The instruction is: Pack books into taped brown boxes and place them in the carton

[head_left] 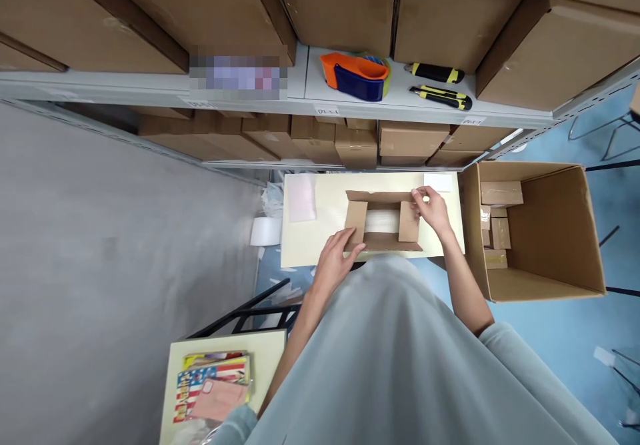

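Note:
A small cardboard box (384,239) lies on the pale table with its top parted. Its two short flaps are folded inward, and white material (383,221) shows in the gap between them. My left hand (335,259) grips the box's near left corner, thumb along the near edge and fingers against the left flap. At the far right corner, my right hand (431,210) has thumb and fingers closed on the right flap's edge. Some right fingertips are hidden behind the hand.
A pink-white packet (302,198) and a white slip (438,182) lie on the table (330,188). Right of it stands a large open carton (555,225) holding several small boxes. Overhead, a shelf (310,91) bears a tape dispenser (354,77) and two utility knives (440,97). Magazines (215,385) lie lower left.

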`<state>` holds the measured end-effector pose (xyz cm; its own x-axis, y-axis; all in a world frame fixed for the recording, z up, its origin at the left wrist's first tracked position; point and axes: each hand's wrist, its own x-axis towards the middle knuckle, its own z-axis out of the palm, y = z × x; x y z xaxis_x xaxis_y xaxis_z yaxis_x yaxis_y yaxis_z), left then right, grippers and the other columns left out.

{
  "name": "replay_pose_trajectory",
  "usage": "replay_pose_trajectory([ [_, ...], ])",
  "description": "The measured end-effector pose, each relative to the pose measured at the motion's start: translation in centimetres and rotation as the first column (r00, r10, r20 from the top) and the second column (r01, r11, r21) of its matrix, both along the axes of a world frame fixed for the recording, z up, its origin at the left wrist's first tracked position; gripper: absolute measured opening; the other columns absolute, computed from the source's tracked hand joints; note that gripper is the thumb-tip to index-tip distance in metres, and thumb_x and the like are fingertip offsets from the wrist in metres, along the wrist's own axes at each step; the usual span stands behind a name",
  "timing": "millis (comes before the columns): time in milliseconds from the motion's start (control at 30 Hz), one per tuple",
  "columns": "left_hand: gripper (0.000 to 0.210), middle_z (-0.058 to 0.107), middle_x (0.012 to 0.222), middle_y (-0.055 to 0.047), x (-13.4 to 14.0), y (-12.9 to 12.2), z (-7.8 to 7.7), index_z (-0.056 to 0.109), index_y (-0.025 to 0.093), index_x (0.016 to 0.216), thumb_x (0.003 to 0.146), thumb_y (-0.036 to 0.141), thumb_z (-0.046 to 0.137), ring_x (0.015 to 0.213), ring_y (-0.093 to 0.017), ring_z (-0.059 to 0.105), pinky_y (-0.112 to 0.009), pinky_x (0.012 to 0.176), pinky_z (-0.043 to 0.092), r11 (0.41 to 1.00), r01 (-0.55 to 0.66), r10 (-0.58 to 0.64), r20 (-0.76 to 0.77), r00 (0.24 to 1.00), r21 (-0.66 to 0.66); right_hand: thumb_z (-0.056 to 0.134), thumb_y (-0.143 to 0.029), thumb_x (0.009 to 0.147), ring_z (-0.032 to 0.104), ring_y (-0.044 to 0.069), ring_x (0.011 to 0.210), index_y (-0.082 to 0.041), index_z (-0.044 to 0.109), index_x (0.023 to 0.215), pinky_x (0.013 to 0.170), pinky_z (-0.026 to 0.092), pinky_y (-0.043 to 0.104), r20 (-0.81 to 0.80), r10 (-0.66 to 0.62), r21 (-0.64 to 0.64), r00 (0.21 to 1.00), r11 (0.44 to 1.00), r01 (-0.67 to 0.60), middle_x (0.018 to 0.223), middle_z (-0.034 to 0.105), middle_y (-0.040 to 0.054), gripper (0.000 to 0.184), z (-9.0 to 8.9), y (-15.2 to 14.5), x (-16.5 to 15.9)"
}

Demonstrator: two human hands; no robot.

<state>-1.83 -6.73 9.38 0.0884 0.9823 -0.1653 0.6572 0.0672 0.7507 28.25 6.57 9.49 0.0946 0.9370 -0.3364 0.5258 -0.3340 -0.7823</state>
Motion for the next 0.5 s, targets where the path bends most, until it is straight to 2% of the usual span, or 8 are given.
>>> replay_pose_trajectory([
  [100, 0.062, 0.066, 0.154, -0.013, -0.4, 0.1, -0.7, 0.058, 0.026, 0.155, 0.1, 0.053, 0.072, 0.144, -0.032, 0.059, -0.048, 0.122, 0.048, 0.997, 0.07, -0.07, -0.004, 0.998, -0.038, 0.06, -0.073, 0.099, 0.08, 0.029, 0.094, -0.022, 0.073, 0.11, 0.067, 0.066, 0.037, -0.112, 0.014, -0.048, 0.994, 0.999, -0.02, 0.113, 0.079, 0.01, 0.054, -0.3, -1.0, 0.3],
  [167, 0.072, 0.066, 0.154, -0.014, -0.4, 0.2, -1.2, 0.051, 0.026, 0.161, 0.098, 0.052, 0.075, 0.145, -0.032, 0.06, -0.049, 0.122, 0.049, 0.997, 0.065, -0.065, 0.005, 0.998, -0.039, 0.058, -0.07, 0.1, 0.078, 0.028, 0.101, -0.022, 0.074, 0.113, 0.078, 0.067, 0.039, -0.135, 0.073, -0.039, 0.988, 0.996, -0.079, 0.115, 0.079, 0.0095, 0.053, -0.4, -1.7, 0.8],
  [267, 0.083, 0.068, 0.15, -0.016, 0.0, 0.8, -1.9, 0.031, 0.025, 0.172, 0.102, 0.047, 0.07, 0.129, -0.029, 0.07, -0.047, 0.114, 0.055, 0.998, -0.051, 0.051, 0.018, 0.999, -0.029, 0.054, -0.06, 0.105, 0.073, 0.027, 0.118, -0.023, 0.075, 0.122, 0.097, 0.064, 0.041, -0.109, 0.188, 0.011, 0.976, 0.982, -0.188, 0.132, 0.077, 0.0098, 0.047, -0.3, -3.0, 1.6],
  [333, 0.087, 0.065, 0.152, -0.018, 0.2, 1.6, -2.3, 0.022, 0.024, 0.175, 0.103, 0.043, 0.067, 0.12, -0.028, 0.073, -0.045, 0.107, 0.058, 0.988, -0.153, 0.153, -0.006, 0.988, -0.006, 0.055, -0.052, 0.104, 0.066, 0.028, 0.132, -0.025, 0.076, 0.121, 0.099, 0.062, 0.042, -0.051, 0.226, 0.044, 0.973, 0.974, -0.224, 0.146, 0.071, 0.0104, 0.039, -0.3, -3.9, 2.1],
  [400, 0.084, 0.059, 0.156, -0.02, 0.1, 2.5, -2.6, 0.027, 0.023, 0.175, 0.102, 0.039, 0.067, 0.125, -0.029, 0.07, -0.046, 0.108, 0.058, 0.98, -0.195, 0.196, -0.052, 0.979, 0.039, 0.059, -0.045, 0.101, 0.06, 0.03, 0.141, -0.026, 0.077, 0.116, 0.101, 0.061, 0.046, 0.043, 0.221, 0.066, 0.974, 0.972, -0.224, 0.152, 0.066, 0.0108, 0.03, -0.4, -4.8, 2.5],
  [500, 0.059, 0.053, 0.161, -0.018, -0.1, 3.8, -2.9, 0.054, 0.025, 0.16, 0.103, 0.035, 0.063, 0.138, -0.031, 0.063, -0.045, 0.114, 0.055, 0.99, -0.127, 0.131, -0.076, 0.988, 0.055, 0.064, -0.04, 0.095, 0.06, 0.03, 0.139, -0.027, 0.074, 0.114, 0.107, 0.058, 0.05, 0.104, 0.172, 0.046, 0.98, 0.983, -0.177, 0.148, 0.066, 0.011, 0.025, -1.1, -6.0, 2.6],
])
